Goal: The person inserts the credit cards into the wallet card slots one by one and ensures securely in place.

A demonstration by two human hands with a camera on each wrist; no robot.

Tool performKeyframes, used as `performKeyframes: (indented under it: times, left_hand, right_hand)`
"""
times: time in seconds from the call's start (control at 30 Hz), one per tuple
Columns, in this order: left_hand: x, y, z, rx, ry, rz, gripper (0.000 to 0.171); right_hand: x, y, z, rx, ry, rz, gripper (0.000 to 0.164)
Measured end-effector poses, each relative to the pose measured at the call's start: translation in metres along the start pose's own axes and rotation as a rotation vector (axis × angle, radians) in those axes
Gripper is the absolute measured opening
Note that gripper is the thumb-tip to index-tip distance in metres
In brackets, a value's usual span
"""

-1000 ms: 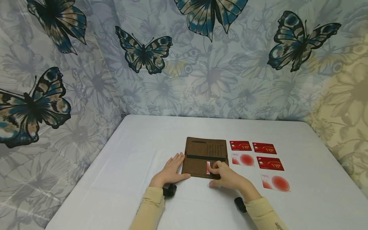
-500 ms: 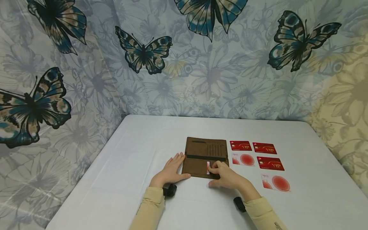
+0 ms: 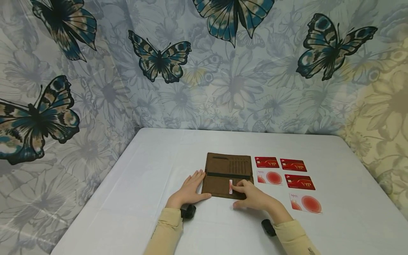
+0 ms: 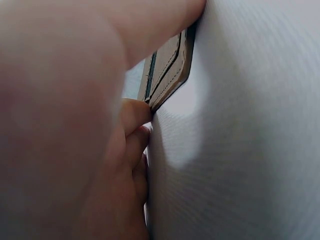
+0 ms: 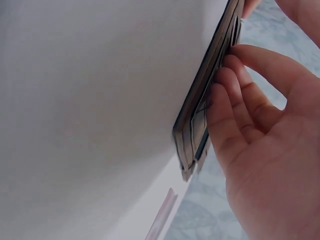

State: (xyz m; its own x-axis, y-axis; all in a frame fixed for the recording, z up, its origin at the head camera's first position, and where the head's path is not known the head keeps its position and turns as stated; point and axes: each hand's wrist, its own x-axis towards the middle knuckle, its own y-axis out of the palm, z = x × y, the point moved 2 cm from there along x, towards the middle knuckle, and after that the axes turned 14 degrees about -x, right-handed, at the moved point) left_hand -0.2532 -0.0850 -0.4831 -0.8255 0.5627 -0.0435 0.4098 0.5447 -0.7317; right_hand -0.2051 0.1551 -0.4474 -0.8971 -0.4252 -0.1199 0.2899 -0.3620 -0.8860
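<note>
Butterflies (image 3: 159, 61) dot the wall (image 3: 234, 86) behind a white table (image 3: 156, 152), where we see an open wallet (image 3: 223, 167). We find the left hand (image 3: 188, 191) spread at its left edge, the right hand (image 3: 255, 196) touching its near half beside a card (image 3: 231, 186), thumb apart.

The wall (image 3: 178, 106) is pale blue and grey, with big soft flowers (image 3: 234, 85) all over it. Five big butterflies (image 3: 159, 63) in blue, black and tan are on it, some cut off at the edges. On the right it turns yellow. A white table (image 3: 127, 184) with round corners stands close to the wall
</note>
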Motion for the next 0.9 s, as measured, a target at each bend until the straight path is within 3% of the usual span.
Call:
performKeyframes:
  times: [0.5, 0.7, 0.9]
  left_hand:
    - [0.002, 0.002, 0.004, -0.004, 0.026, -0.012, 0.089]
    - [0.001, 0.001, 0.003, -0.011, 0.027, -0.009, 0.088]
    - [0.001, 0.001, 0.003, -0.008, 0.027, -0.008, 0.088]
  right_hand:
    - [-0.017, -0.014, -0.030, 0.213, -0.064, -0.007, 0.054]
    - [-0.042, -0.027, -0.052, 0.300, 0.064, -0.065, 0.053]
    - [-0.074, -0.040, -0.079, 0.355, 0.254, -0.085, 0.056]
